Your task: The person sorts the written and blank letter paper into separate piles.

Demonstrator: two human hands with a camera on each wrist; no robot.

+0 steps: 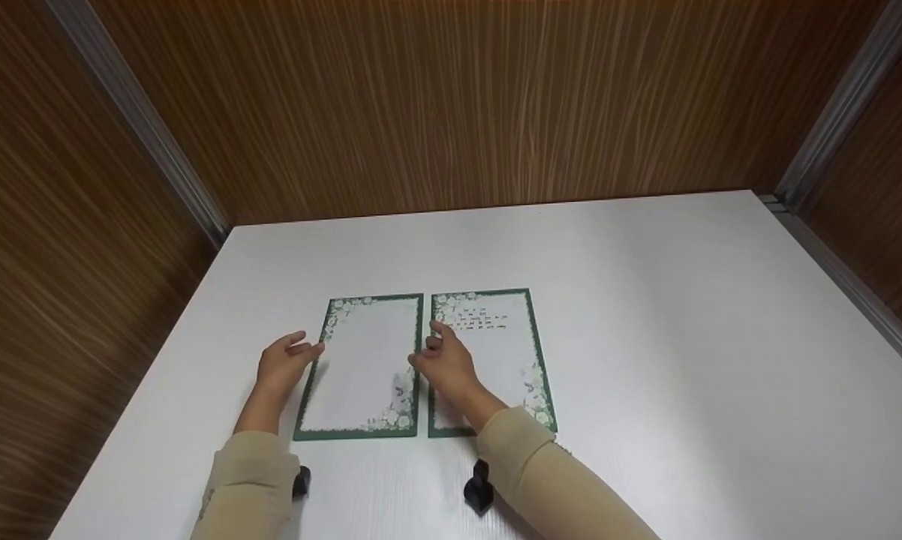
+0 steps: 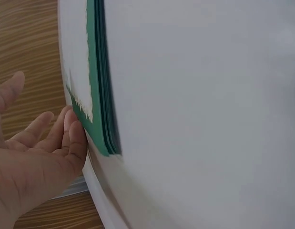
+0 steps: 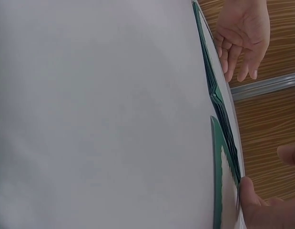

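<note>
Two upright sheets of letter paper with green flowered borders lie side by side on the white table. The left one [image 1: 361, 352] has no writing and tops a thin stack, whose layered green edge [image 2: 100, 86] shows in the left wrist view. Several lines of writing fill the top of the right sheet [image 1: 492, 360]. My left hand [image 1: 280, 367] is at the left edge of the stack, fingers loosely bent, gripping nothing. Over the narrow gap between the papers is my right hand [image 1: 449, 369], thumb and fingers apart; its forearm covers part of the written sheet.
A white table [image 1: 661, 337] extends well to the right of the papers. Wood-grain panels [image 1: 458, 112] stand behind and at both sides, with metal strips at the corners. Small black objects [image 1: 479, 491] show beside the sleeves near the front.
</note>
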